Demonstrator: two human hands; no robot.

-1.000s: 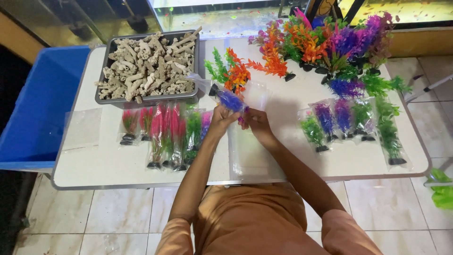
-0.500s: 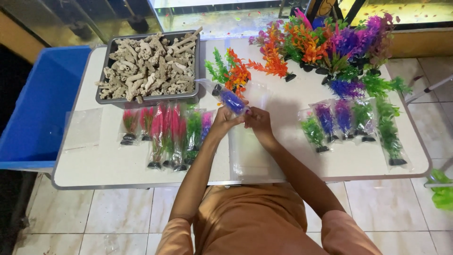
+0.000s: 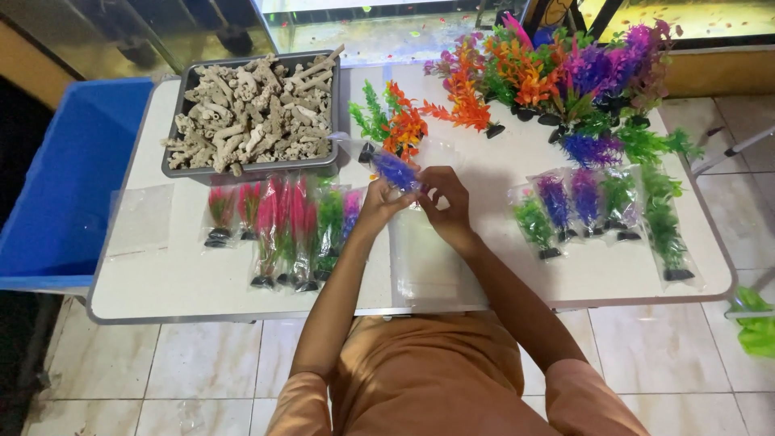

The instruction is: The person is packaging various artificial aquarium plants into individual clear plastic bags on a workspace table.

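Observation:
Both hands meet over the middle of the white table [image 3: 178, 282]. My left hand [image 3: 378, 202] and my right hand [image 3: 445, 198] together hold a small blue-purple plastic plant [image 3: 394, 170] in a clear bag, its dark base pointing up and left. Under my forearms lies a stack of clear empty bags [image 3: 424, 258]. To the left of my hands lie bagged red, pink and green plants [image 3: 282, 230] in a row. On the right lie bagged green and purple plants [image 3: 589, 206].
A grey tray [image 3: 184, 165] full of pale coral pieces stands at the back left. Loose colourful plastic plants [image 3: 557, 77] crowd the back right. A blue bin [image 3: 69, 186] sits off the table's left edge. One clear bag [image 3: 139, 220] lies at the left.
The blue-purple plant has tipped and slid a little to the left between my hands, with its bag drawn further over it. My arms have stayed in place.

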